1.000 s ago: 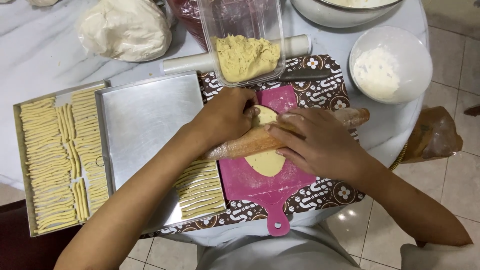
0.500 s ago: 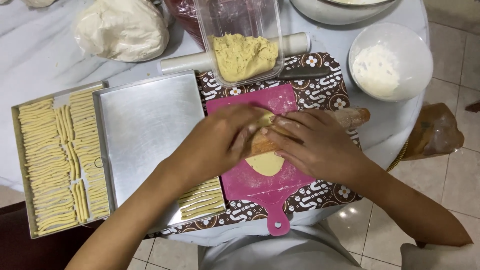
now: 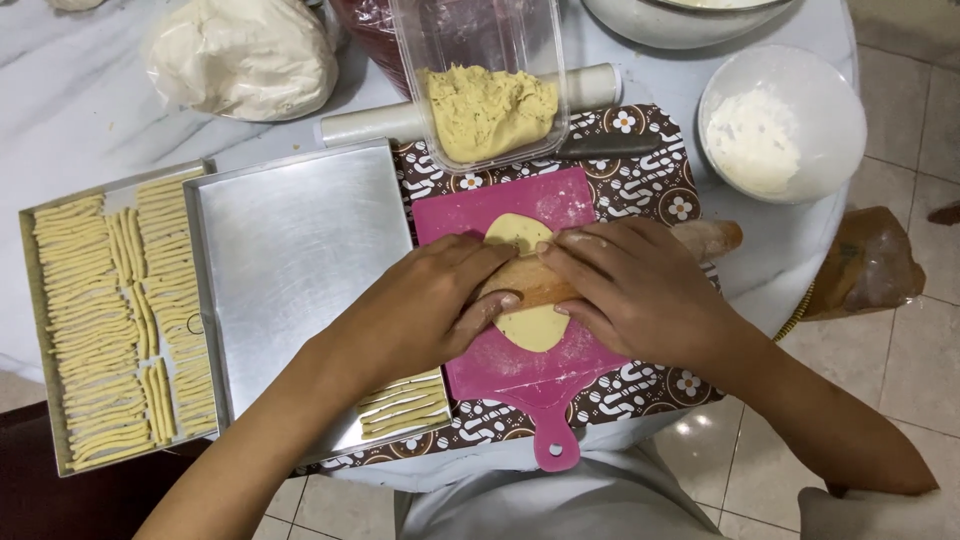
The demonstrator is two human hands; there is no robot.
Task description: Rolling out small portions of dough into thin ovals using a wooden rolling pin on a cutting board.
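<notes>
Fingers point(image 3: 600, 262) of right hand point(image 3: 640, 295) spread flat and open, pressing down on a wooden rolling pin point(image 3: 540, 283), not curled round it. Left hand point(image 3: 430, 305) the same, fingers flat on the pin, thumb tip resting near the dough. Right under the pin, a flat oval of yellow dough point(image 3: 530, 325), showing above and below the fingers, touching the pin. Under that, a pink cutting board point(image 3: 520, 370) with a bit of flour on it, lying on a brown patterned cloth point(image 3: 650, 185). Dough already rolled quite thin, so this piece looks nearly done; no cuts in it yet. Just behind the board, a clear plastic tub point(image 3: 480, 80) with a lump of yellow dough left inside, so more to roll, by the look of it. To the left, a bare metal tray point(image 3: 290, 270) with a few dough sticks point(image 3: 405, 405) at its near edge. Further left, a second tray point(image 3: 45, 340) packed with many yellow sticks. To the right, on the marble worktop point(image 3: 60, 120), a white bowl of flour point(image 3: 780, 125).
</notes>
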